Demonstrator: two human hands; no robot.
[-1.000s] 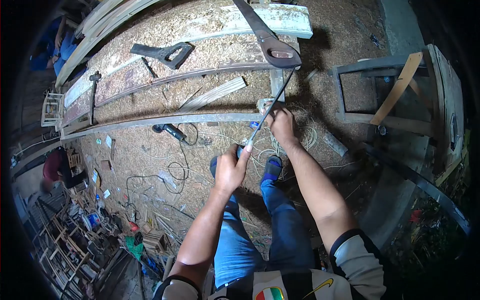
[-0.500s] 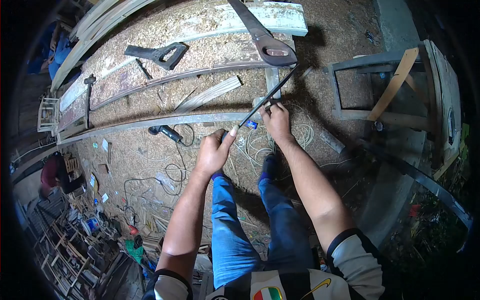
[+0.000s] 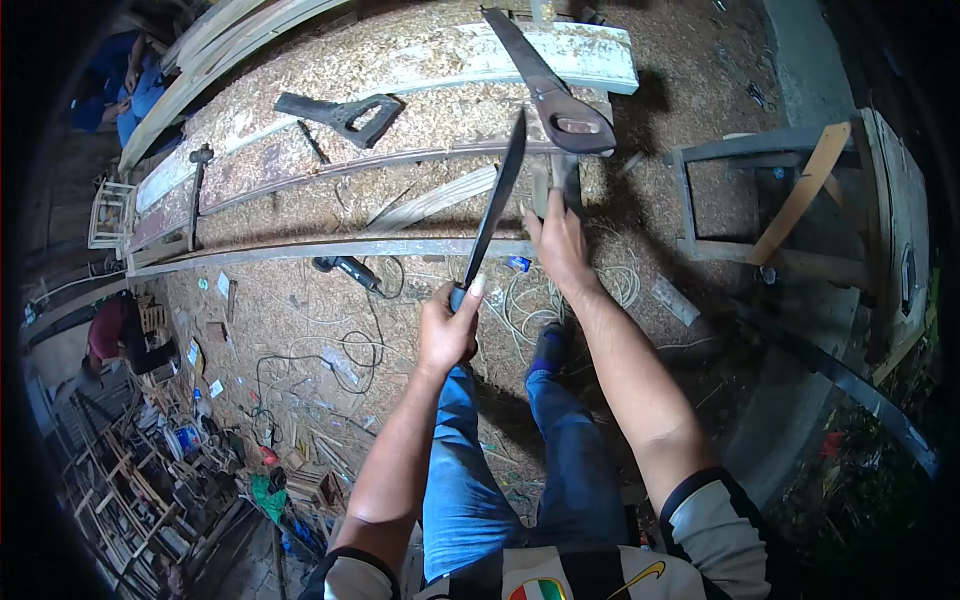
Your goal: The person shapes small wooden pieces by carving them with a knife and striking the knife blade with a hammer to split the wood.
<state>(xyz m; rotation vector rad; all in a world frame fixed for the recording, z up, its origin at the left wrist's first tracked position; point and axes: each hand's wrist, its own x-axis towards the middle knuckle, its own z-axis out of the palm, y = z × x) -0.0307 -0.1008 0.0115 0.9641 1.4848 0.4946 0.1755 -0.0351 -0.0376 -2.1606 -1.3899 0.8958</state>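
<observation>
My left hand (image 3: pixel 447 325) is closed around the blue handle of a machete (image 3: pixel 497 200). Its long dark blade points up and away, the tip beside a handsaw (image 3: pixel 575 120) on the bench. My right hand (image 3: pixel 562 245) reaches forward at the bench's near edge, to the right of the blade and apart from it. Between its thumb and fingers is a small pale block (image 3: pixel 540 188), whose material I cannot make out. A second saw with a short dark blade (image 3: pixel 365 120) lies farther left among wood shavings.
The bench (image 3: pixel 300 252) is strewn with shavings, and a hammer (image 3: pixel 198 185) rests on its left part. A power tool (image 3: pixel 345 270), coiled cable (image 3: pixel 620 285) and a blue packet (image 3: pixel 517 263) are on the ground. A wooden frame (image 3: pixel 770 250) stands right. Other people (image 3: pixel 115 330) are at the left.
The machete's blade has swung to point more steeply upward, away from my right hand. My right hand has come off the blade and moved slightly right with the block. The camera view has shifted.
</observation>
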